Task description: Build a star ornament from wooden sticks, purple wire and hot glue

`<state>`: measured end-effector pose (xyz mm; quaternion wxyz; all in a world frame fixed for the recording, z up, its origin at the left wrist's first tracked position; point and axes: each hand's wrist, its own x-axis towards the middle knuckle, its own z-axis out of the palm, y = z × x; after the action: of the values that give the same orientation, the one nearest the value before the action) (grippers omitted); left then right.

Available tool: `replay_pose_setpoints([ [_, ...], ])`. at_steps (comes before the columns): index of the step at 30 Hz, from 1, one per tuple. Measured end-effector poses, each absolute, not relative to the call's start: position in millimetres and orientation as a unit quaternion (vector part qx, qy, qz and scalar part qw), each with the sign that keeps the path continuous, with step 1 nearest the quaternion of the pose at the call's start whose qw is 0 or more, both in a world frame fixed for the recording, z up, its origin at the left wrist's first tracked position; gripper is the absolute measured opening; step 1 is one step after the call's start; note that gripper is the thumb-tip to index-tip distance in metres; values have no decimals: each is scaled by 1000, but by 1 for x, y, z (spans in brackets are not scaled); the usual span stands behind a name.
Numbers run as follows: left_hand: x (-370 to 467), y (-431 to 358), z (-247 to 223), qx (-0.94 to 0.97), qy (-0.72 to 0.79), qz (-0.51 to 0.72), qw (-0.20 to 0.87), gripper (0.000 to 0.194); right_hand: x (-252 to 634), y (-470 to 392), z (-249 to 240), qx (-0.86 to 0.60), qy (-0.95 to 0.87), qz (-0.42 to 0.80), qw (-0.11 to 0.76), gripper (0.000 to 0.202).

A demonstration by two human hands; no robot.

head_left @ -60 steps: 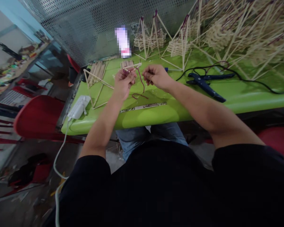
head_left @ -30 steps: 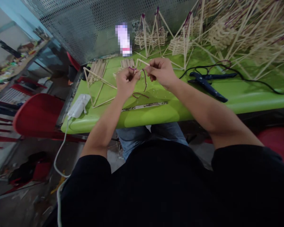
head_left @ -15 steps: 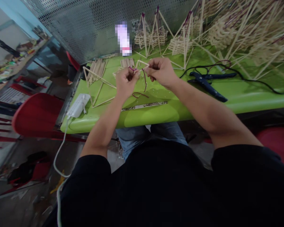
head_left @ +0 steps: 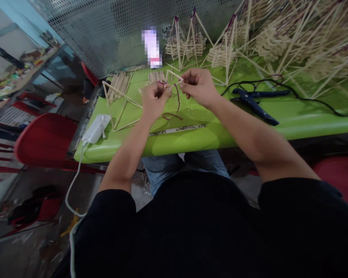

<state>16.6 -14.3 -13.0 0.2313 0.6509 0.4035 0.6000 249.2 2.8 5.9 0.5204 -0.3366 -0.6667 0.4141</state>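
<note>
Above the green table (head_left: 174, 143), my left hand (head_left: 155, 100) and my right hand (head_left: 199, 88) face each other, both closed in a pinch. Between them is a small triangle of thin wooden sticks (head_left: 174, 74). My left fingers grip its left end, and my right fingertips pinch its right corner. A dark red string (head_left: 178, 98) hangs from the stick between the hands, and a loop of similar string lies on the table below. Just left of my left hand stands a larger frame of joined sticks (head_left: 120, 117).
Bundled sticks (head_left: 118, 87) lie at the back left. A lit phone (head_left: 152, 48) leans at the back. Several stick structures (head_left: 226, 54) crowd the right, behind dark-handled pliers (head_left: 255, 102) and a black cable. A white power adapter (head_left: 97, 129) sits at the left edge; a red chair (head_left: 43, 143) stands beyond.
Almost nothing differs. My hands keep the same pinch on the stick triangle, with only a slight shift of my right fingers.
</note>
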Motion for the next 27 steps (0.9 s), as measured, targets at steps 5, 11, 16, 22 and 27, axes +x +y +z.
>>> replay_pose_setpoints([
  [5, 14, -10, -14, 648, 403, 599, 243, 51, 247, -1, 9, -337, -677, 400, 517, 38],
  [11, 13, -11, -9, 636, 400, 590, 296, 60, 249, -5, 14, -293, -662, 459, 515, 23],
  [16, 12, -9, -6, 617, 402, 596, 321, 57, 249, -9, 17, -287, -647, 503, 496, 19],
  [22, 12, -8, -10, 618, 394, 605, 310, 45, 243, -16, 15, -296, -667, 512, 454, 34],
  [27, 17, -12, -8, 615, 425, 601, 284, 37, 240, -15, 5, -291, -691, 504, 428, 47],
])
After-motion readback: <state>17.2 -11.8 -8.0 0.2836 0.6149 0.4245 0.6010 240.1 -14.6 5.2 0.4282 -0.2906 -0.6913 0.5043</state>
